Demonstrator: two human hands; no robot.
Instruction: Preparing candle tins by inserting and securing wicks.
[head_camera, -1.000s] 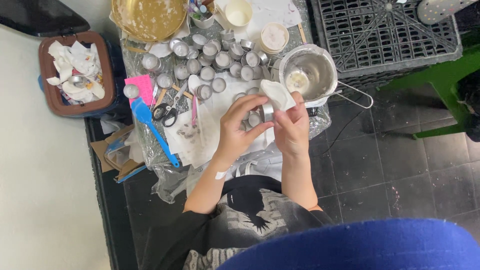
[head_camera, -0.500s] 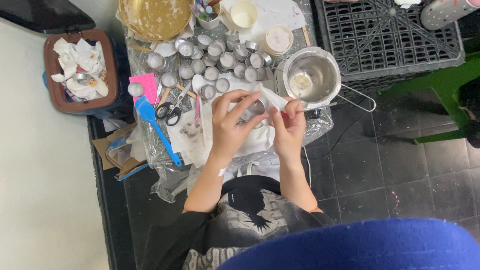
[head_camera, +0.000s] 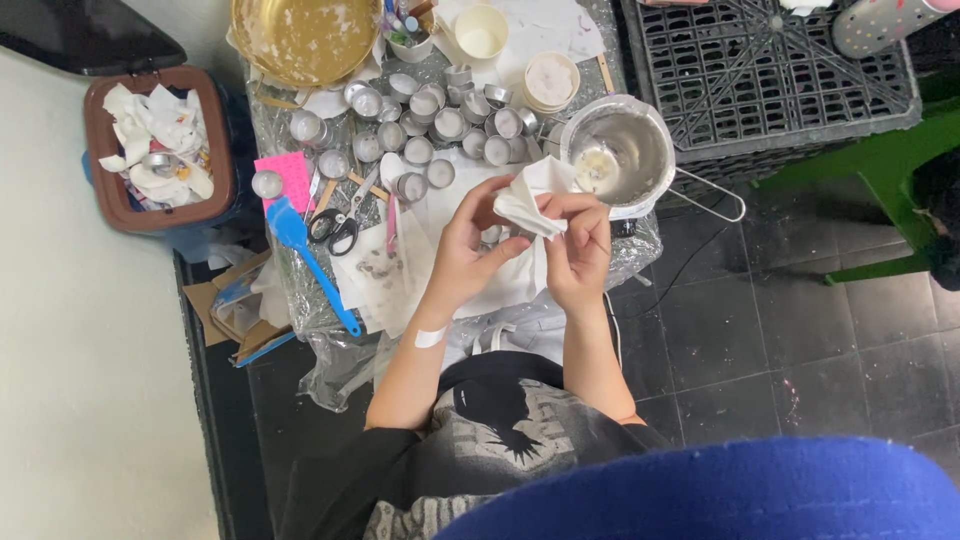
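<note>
1 head-mounted camera is looking steeply down from above the person, close to the hands at frame centre; the table (head_camera: 300, 300) is filling the upper middle, the cap brim (head_camera: 720, 495) the lower right.

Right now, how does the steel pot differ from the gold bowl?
The steel pot is silver, deep and has a wire handle; the gold bowl is wider, shallower and shows no handle. The pot sits just beyond the hands, the bowl at the far left corner. The pot holds a pale lump; the bowl shows white flecks. Both are round metal.
</note>
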